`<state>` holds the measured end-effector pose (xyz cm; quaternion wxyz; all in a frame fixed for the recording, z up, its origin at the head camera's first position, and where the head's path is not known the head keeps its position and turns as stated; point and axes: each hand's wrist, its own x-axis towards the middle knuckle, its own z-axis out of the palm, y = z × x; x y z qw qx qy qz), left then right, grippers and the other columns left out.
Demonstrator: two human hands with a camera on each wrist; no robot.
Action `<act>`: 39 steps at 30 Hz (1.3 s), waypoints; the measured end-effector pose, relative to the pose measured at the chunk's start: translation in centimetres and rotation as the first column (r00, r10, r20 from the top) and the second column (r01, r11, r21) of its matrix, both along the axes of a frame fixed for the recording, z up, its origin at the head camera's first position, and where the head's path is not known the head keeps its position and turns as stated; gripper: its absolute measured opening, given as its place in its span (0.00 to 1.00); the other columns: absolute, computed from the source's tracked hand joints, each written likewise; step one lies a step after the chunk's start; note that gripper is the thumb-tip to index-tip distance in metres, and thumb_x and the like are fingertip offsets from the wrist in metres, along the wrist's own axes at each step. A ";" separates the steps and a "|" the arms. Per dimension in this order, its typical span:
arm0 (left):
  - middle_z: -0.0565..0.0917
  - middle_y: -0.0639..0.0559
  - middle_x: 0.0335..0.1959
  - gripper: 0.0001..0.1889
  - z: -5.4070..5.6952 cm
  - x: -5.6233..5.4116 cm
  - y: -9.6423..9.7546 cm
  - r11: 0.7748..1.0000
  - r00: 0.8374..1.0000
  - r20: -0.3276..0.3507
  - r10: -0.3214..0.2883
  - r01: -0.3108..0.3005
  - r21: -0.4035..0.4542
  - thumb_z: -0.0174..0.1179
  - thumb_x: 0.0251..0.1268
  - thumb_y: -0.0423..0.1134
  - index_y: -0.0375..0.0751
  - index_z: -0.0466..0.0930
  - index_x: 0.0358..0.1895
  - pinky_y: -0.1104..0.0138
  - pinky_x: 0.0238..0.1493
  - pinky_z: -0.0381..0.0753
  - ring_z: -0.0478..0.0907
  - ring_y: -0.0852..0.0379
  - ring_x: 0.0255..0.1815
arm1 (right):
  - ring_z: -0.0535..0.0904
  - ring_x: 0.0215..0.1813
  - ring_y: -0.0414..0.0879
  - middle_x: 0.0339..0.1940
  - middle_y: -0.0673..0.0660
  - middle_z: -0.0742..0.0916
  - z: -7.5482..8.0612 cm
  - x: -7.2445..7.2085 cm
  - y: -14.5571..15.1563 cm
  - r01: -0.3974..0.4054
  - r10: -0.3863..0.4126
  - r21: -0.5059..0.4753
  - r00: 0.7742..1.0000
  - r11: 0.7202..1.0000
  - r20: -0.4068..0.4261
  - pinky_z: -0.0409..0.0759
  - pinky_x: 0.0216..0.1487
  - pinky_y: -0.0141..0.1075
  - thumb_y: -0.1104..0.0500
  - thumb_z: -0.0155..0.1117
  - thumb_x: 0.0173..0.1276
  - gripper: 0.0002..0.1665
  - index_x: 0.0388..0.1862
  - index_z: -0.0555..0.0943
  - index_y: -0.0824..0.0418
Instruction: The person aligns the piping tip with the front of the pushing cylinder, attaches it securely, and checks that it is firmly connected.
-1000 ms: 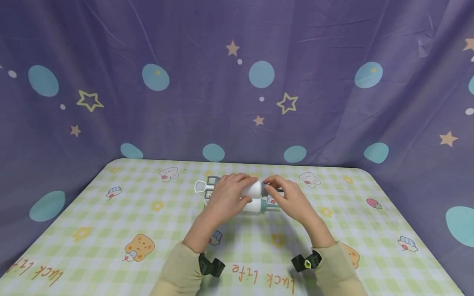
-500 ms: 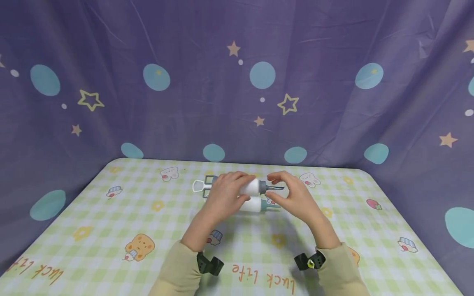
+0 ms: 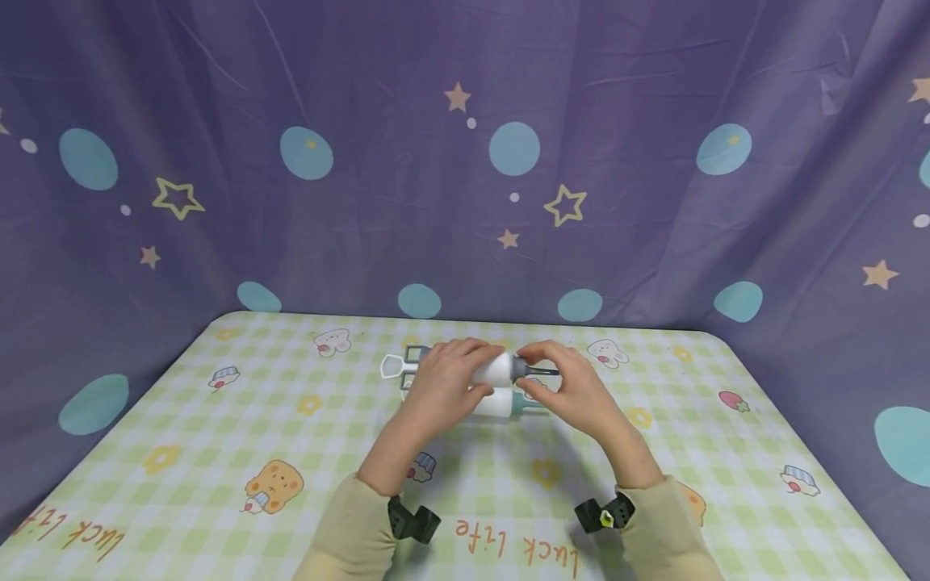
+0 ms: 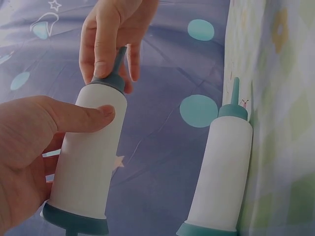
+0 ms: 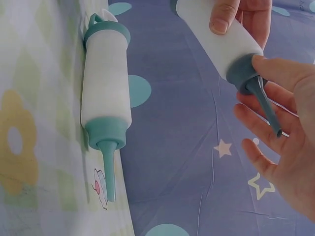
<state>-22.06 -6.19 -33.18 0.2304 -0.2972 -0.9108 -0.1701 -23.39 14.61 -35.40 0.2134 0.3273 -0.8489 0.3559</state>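
Observation:
My left hand (image 3: 448, 386) grips the white barrel of a large icing syringe (image 4: 91, 152), thumb across its near side and fingers behind. This syringe has a dark blue-grey nozzle cap (image 5: 243, 71) with a long thin spout, and in the head view a white ring handle (image 3: 393, 366) sticks out left. At the cap, my right hand (image 3: 574, 387) pinches with thumb and fingers, the spout passing in front of its palm. A second icing syringe (image 5: 106, 81), white with a teal cap and spout, lies on the table just nearer to me than the held one.
A green checked cloth (image 3: 320, 452) with cartoon prints covers the table (image 3: 182, 516). Behind and around it hangs a purple curtain (image 3: 378, 202) with stars and blue dots. Both wrists wear small black cameras.
Half a second ago my right thumb and fingers were spread away from the nozzle cap; now they have closed back onto it. The left hand keeps its grip nearly still.

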 end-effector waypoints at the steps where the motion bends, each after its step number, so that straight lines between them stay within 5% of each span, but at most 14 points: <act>1: 0.80 0.53 0.49 0.27 0.0 0.0 0.0 1.000 1.000 -0.002 -0.002 0.002 0.002 0.69 0.46 0.39 0.48 0.76 0.55 0.58 0.51 0.72 0.76 0.52 0.48 | 0.78 0.45 0.43 0.39 0.47 0.83 0.0 0.0 0.0 0.002 -0.002 0.000 1.000 1.000 0.005 0.72 0.51 0.44 0.55 0.67 0.57 0.19 0.47 0.77 0.53; 10: 0.80 0.52 0.48 0.27 0.0 0.0 0.1 1.000 1.000 -0.022 -0.019 0.019 0.009 0.70 0.45 0.38 0.48 0.77 0.54 0.58 0.51 0.72 0.76 0.52 0.49 | 0.79 0.44 0.41 0.38 0.47 0.84 0.0 -0.1 0.0 0.002 -0.002 0.000 0.996 1.000 0.089 0.79 0.41 0.40 0.51 0.60 0.63 0.14 0.48 0.77 0.51; 19: 0.80 0.53 0.50 0.27 0.2 0.1 0.1 0.999 1.000 -0.014 -0.011 0.010 -0.031 0.69 0.46 0.40 0.49 0.76 0.55 0.59 0.53 0.71 0.75 0.53 0.51 | 0.78 0.42 0.44 0.35 0.46 0.83 0.3 0.1 0.0 0.051 -0.057 0.048 0.989 0.998 0.136 0.79 0.43 0.42 0.49 0.54 0.67 0.16 0.52 0.74 0.52; 26: 0.80 0.53 0.50 0.28 0.2 0.0 0.0 1.000 1.000 0.000 -0.003 0.003 -0.017 0.69 0.46 0.40 0.48 0.75 0.56 0.58 0.54 0.71 0.76 0.52 0.50 | 0.79 0.44 0.42 0.45 0.51 0.83 0.5 0.0 0.3 0.008 -0.009 0.003 0.998 1.000 0.057 0.76 0.44 0.41 0.52 0.69 0.55 0.29 0.55 0.72 0.52; 31: 0.80 0.52 0.49 0.27 0.2 0.0 0.1 1.000 1.000 0.009 -0.010 0.010 -0.008 0.69 0.46 0.39 0.48 0.76 0.55 0.58 0.54 0.71 0.76 0.52 0.50 | 0.79 0.45 0.43 0.43 0.48 0.82 0.1 -0.1 0.2 -0.042 0.042 0.008 0.999 0.999 0.010 0.75 0.48 0.41 0.56 0.71 0.52 0.25 0.51 0.75 0.52; 39: 0.80 0.53 0.50 0.27 0.1 0.1 0.1 1.000 1.000 0.006 -0.010 0.010 -0.015 0.69 0.47 0.40 0.49 0.76 0.55 0.58 0.54 0.71 0.75 0.54 0.51 | 0.79 0.44 0.42 0.41 0.47 0.83 -0.1 -0.1 0.2 -0.018 0.017 0.021 1.000 1.000 0.014 0.75 0.48 0.42 0.54 0.67 0.57 0.21 0.50 0.76 0.52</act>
